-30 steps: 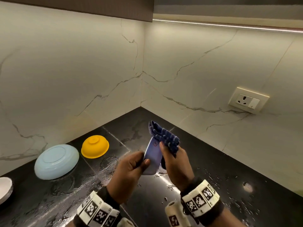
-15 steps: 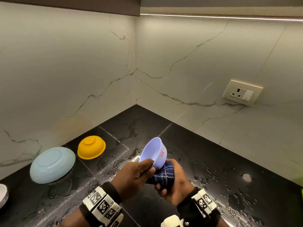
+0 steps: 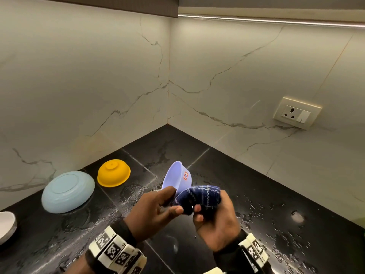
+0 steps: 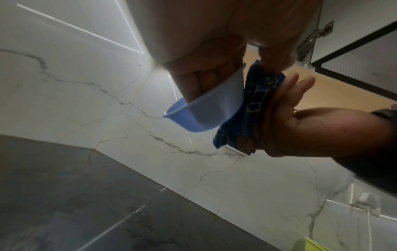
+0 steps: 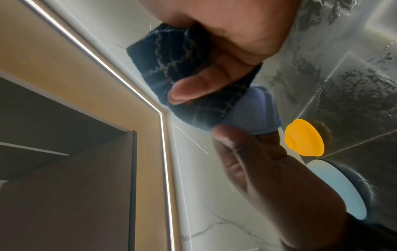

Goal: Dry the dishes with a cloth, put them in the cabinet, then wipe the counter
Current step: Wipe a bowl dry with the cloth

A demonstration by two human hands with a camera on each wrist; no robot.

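Pinching the small lilac plastic bowl [image 3: 176, 179] at its rim, the left hand [image 3: 156, 211] could lose it as the right hand [image 3: 214, 220], clutching the bunched navy checked cloth [image 3: 199, 197], rubs its underside.

This was a home kitchen: a wet black stone tabletop [image 3: 246, 194] met white marble-veined walls [image 3: 79, 86] at a corner, under wall cabinets [image 3: 110, 4] with a light strip [image 3: 270, 21]. A wall socket [image 3: 297, 112] sat at right; upturned dishes [image 3: 68, 191] lay near the tabletop's left edge.
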